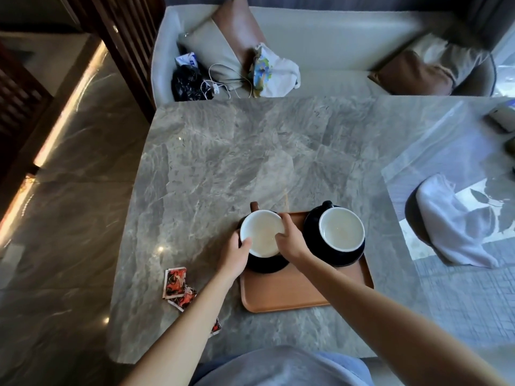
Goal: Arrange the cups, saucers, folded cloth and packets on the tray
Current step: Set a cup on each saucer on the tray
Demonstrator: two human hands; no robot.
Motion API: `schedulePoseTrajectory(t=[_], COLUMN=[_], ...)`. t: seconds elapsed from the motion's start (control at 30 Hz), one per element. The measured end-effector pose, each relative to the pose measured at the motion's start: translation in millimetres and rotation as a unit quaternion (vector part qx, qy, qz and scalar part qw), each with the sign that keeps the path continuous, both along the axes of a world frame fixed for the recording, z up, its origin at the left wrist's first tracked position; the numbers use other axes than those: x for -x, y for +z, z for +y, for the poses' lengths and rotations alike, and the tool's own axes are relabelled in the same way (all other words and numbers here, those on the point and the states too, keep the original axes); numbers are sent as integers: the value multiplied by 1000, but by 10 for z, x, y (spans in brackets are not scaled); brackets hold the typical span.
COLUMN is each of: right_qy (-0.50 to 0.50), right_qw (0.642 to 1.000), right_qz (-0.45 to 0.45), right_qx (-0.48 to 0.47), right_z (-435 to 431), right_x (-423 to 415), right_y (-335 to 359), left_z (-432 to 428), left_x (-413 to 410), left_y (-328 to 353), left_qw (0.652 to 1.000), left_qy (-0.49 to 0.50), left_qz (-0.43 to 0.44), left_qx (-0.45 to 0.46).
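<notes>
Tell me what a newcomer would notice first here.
The left hand and right hand grip the left cup on its dark saucer at the far left corner of the tray. A second cup stands to its right; red packets and a white cloth lie off the tray.

Looks like a lounge or sitting area, kinda hotel-suite vibe: grey marble table [250, 151], pale upholstered sofa [334, 37] with tan and beige cushions [223, 45], glossy stone floor [69, 218], dark slatted wood screen [125, 29]. Bags [274, 76] and a charger cable [223, 83] lie on the seat.
</notes>
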State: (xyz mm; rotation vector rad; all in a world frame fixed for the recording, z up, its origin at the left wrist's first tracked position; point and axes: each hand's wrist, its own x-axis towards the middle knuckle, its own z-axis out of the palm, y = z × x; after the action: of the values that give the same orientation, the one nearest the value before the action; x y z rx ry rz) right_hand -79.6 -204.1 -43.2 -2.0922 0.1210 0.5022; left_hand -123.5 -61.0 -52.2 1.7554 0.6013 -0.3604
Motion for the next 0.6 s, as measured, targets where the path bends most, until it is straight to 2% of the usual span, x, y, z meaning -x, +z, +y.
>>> schedulePoseTrajectory(t=[0.37,0.6], right_qy=[53,64], right_qw=[993,992], right_qz=[-32,-18], right_qx=[98,103], right_z=[-90,-132], right_x=[37,13], right_y=[11,6], left_z=[3,-8], left_x=[9,-10], left_y=[-51,-49], left_qw=[1000,999], left_qy=[-21,-42], left_qz=[-21,-20], left_qx=[1,-17])
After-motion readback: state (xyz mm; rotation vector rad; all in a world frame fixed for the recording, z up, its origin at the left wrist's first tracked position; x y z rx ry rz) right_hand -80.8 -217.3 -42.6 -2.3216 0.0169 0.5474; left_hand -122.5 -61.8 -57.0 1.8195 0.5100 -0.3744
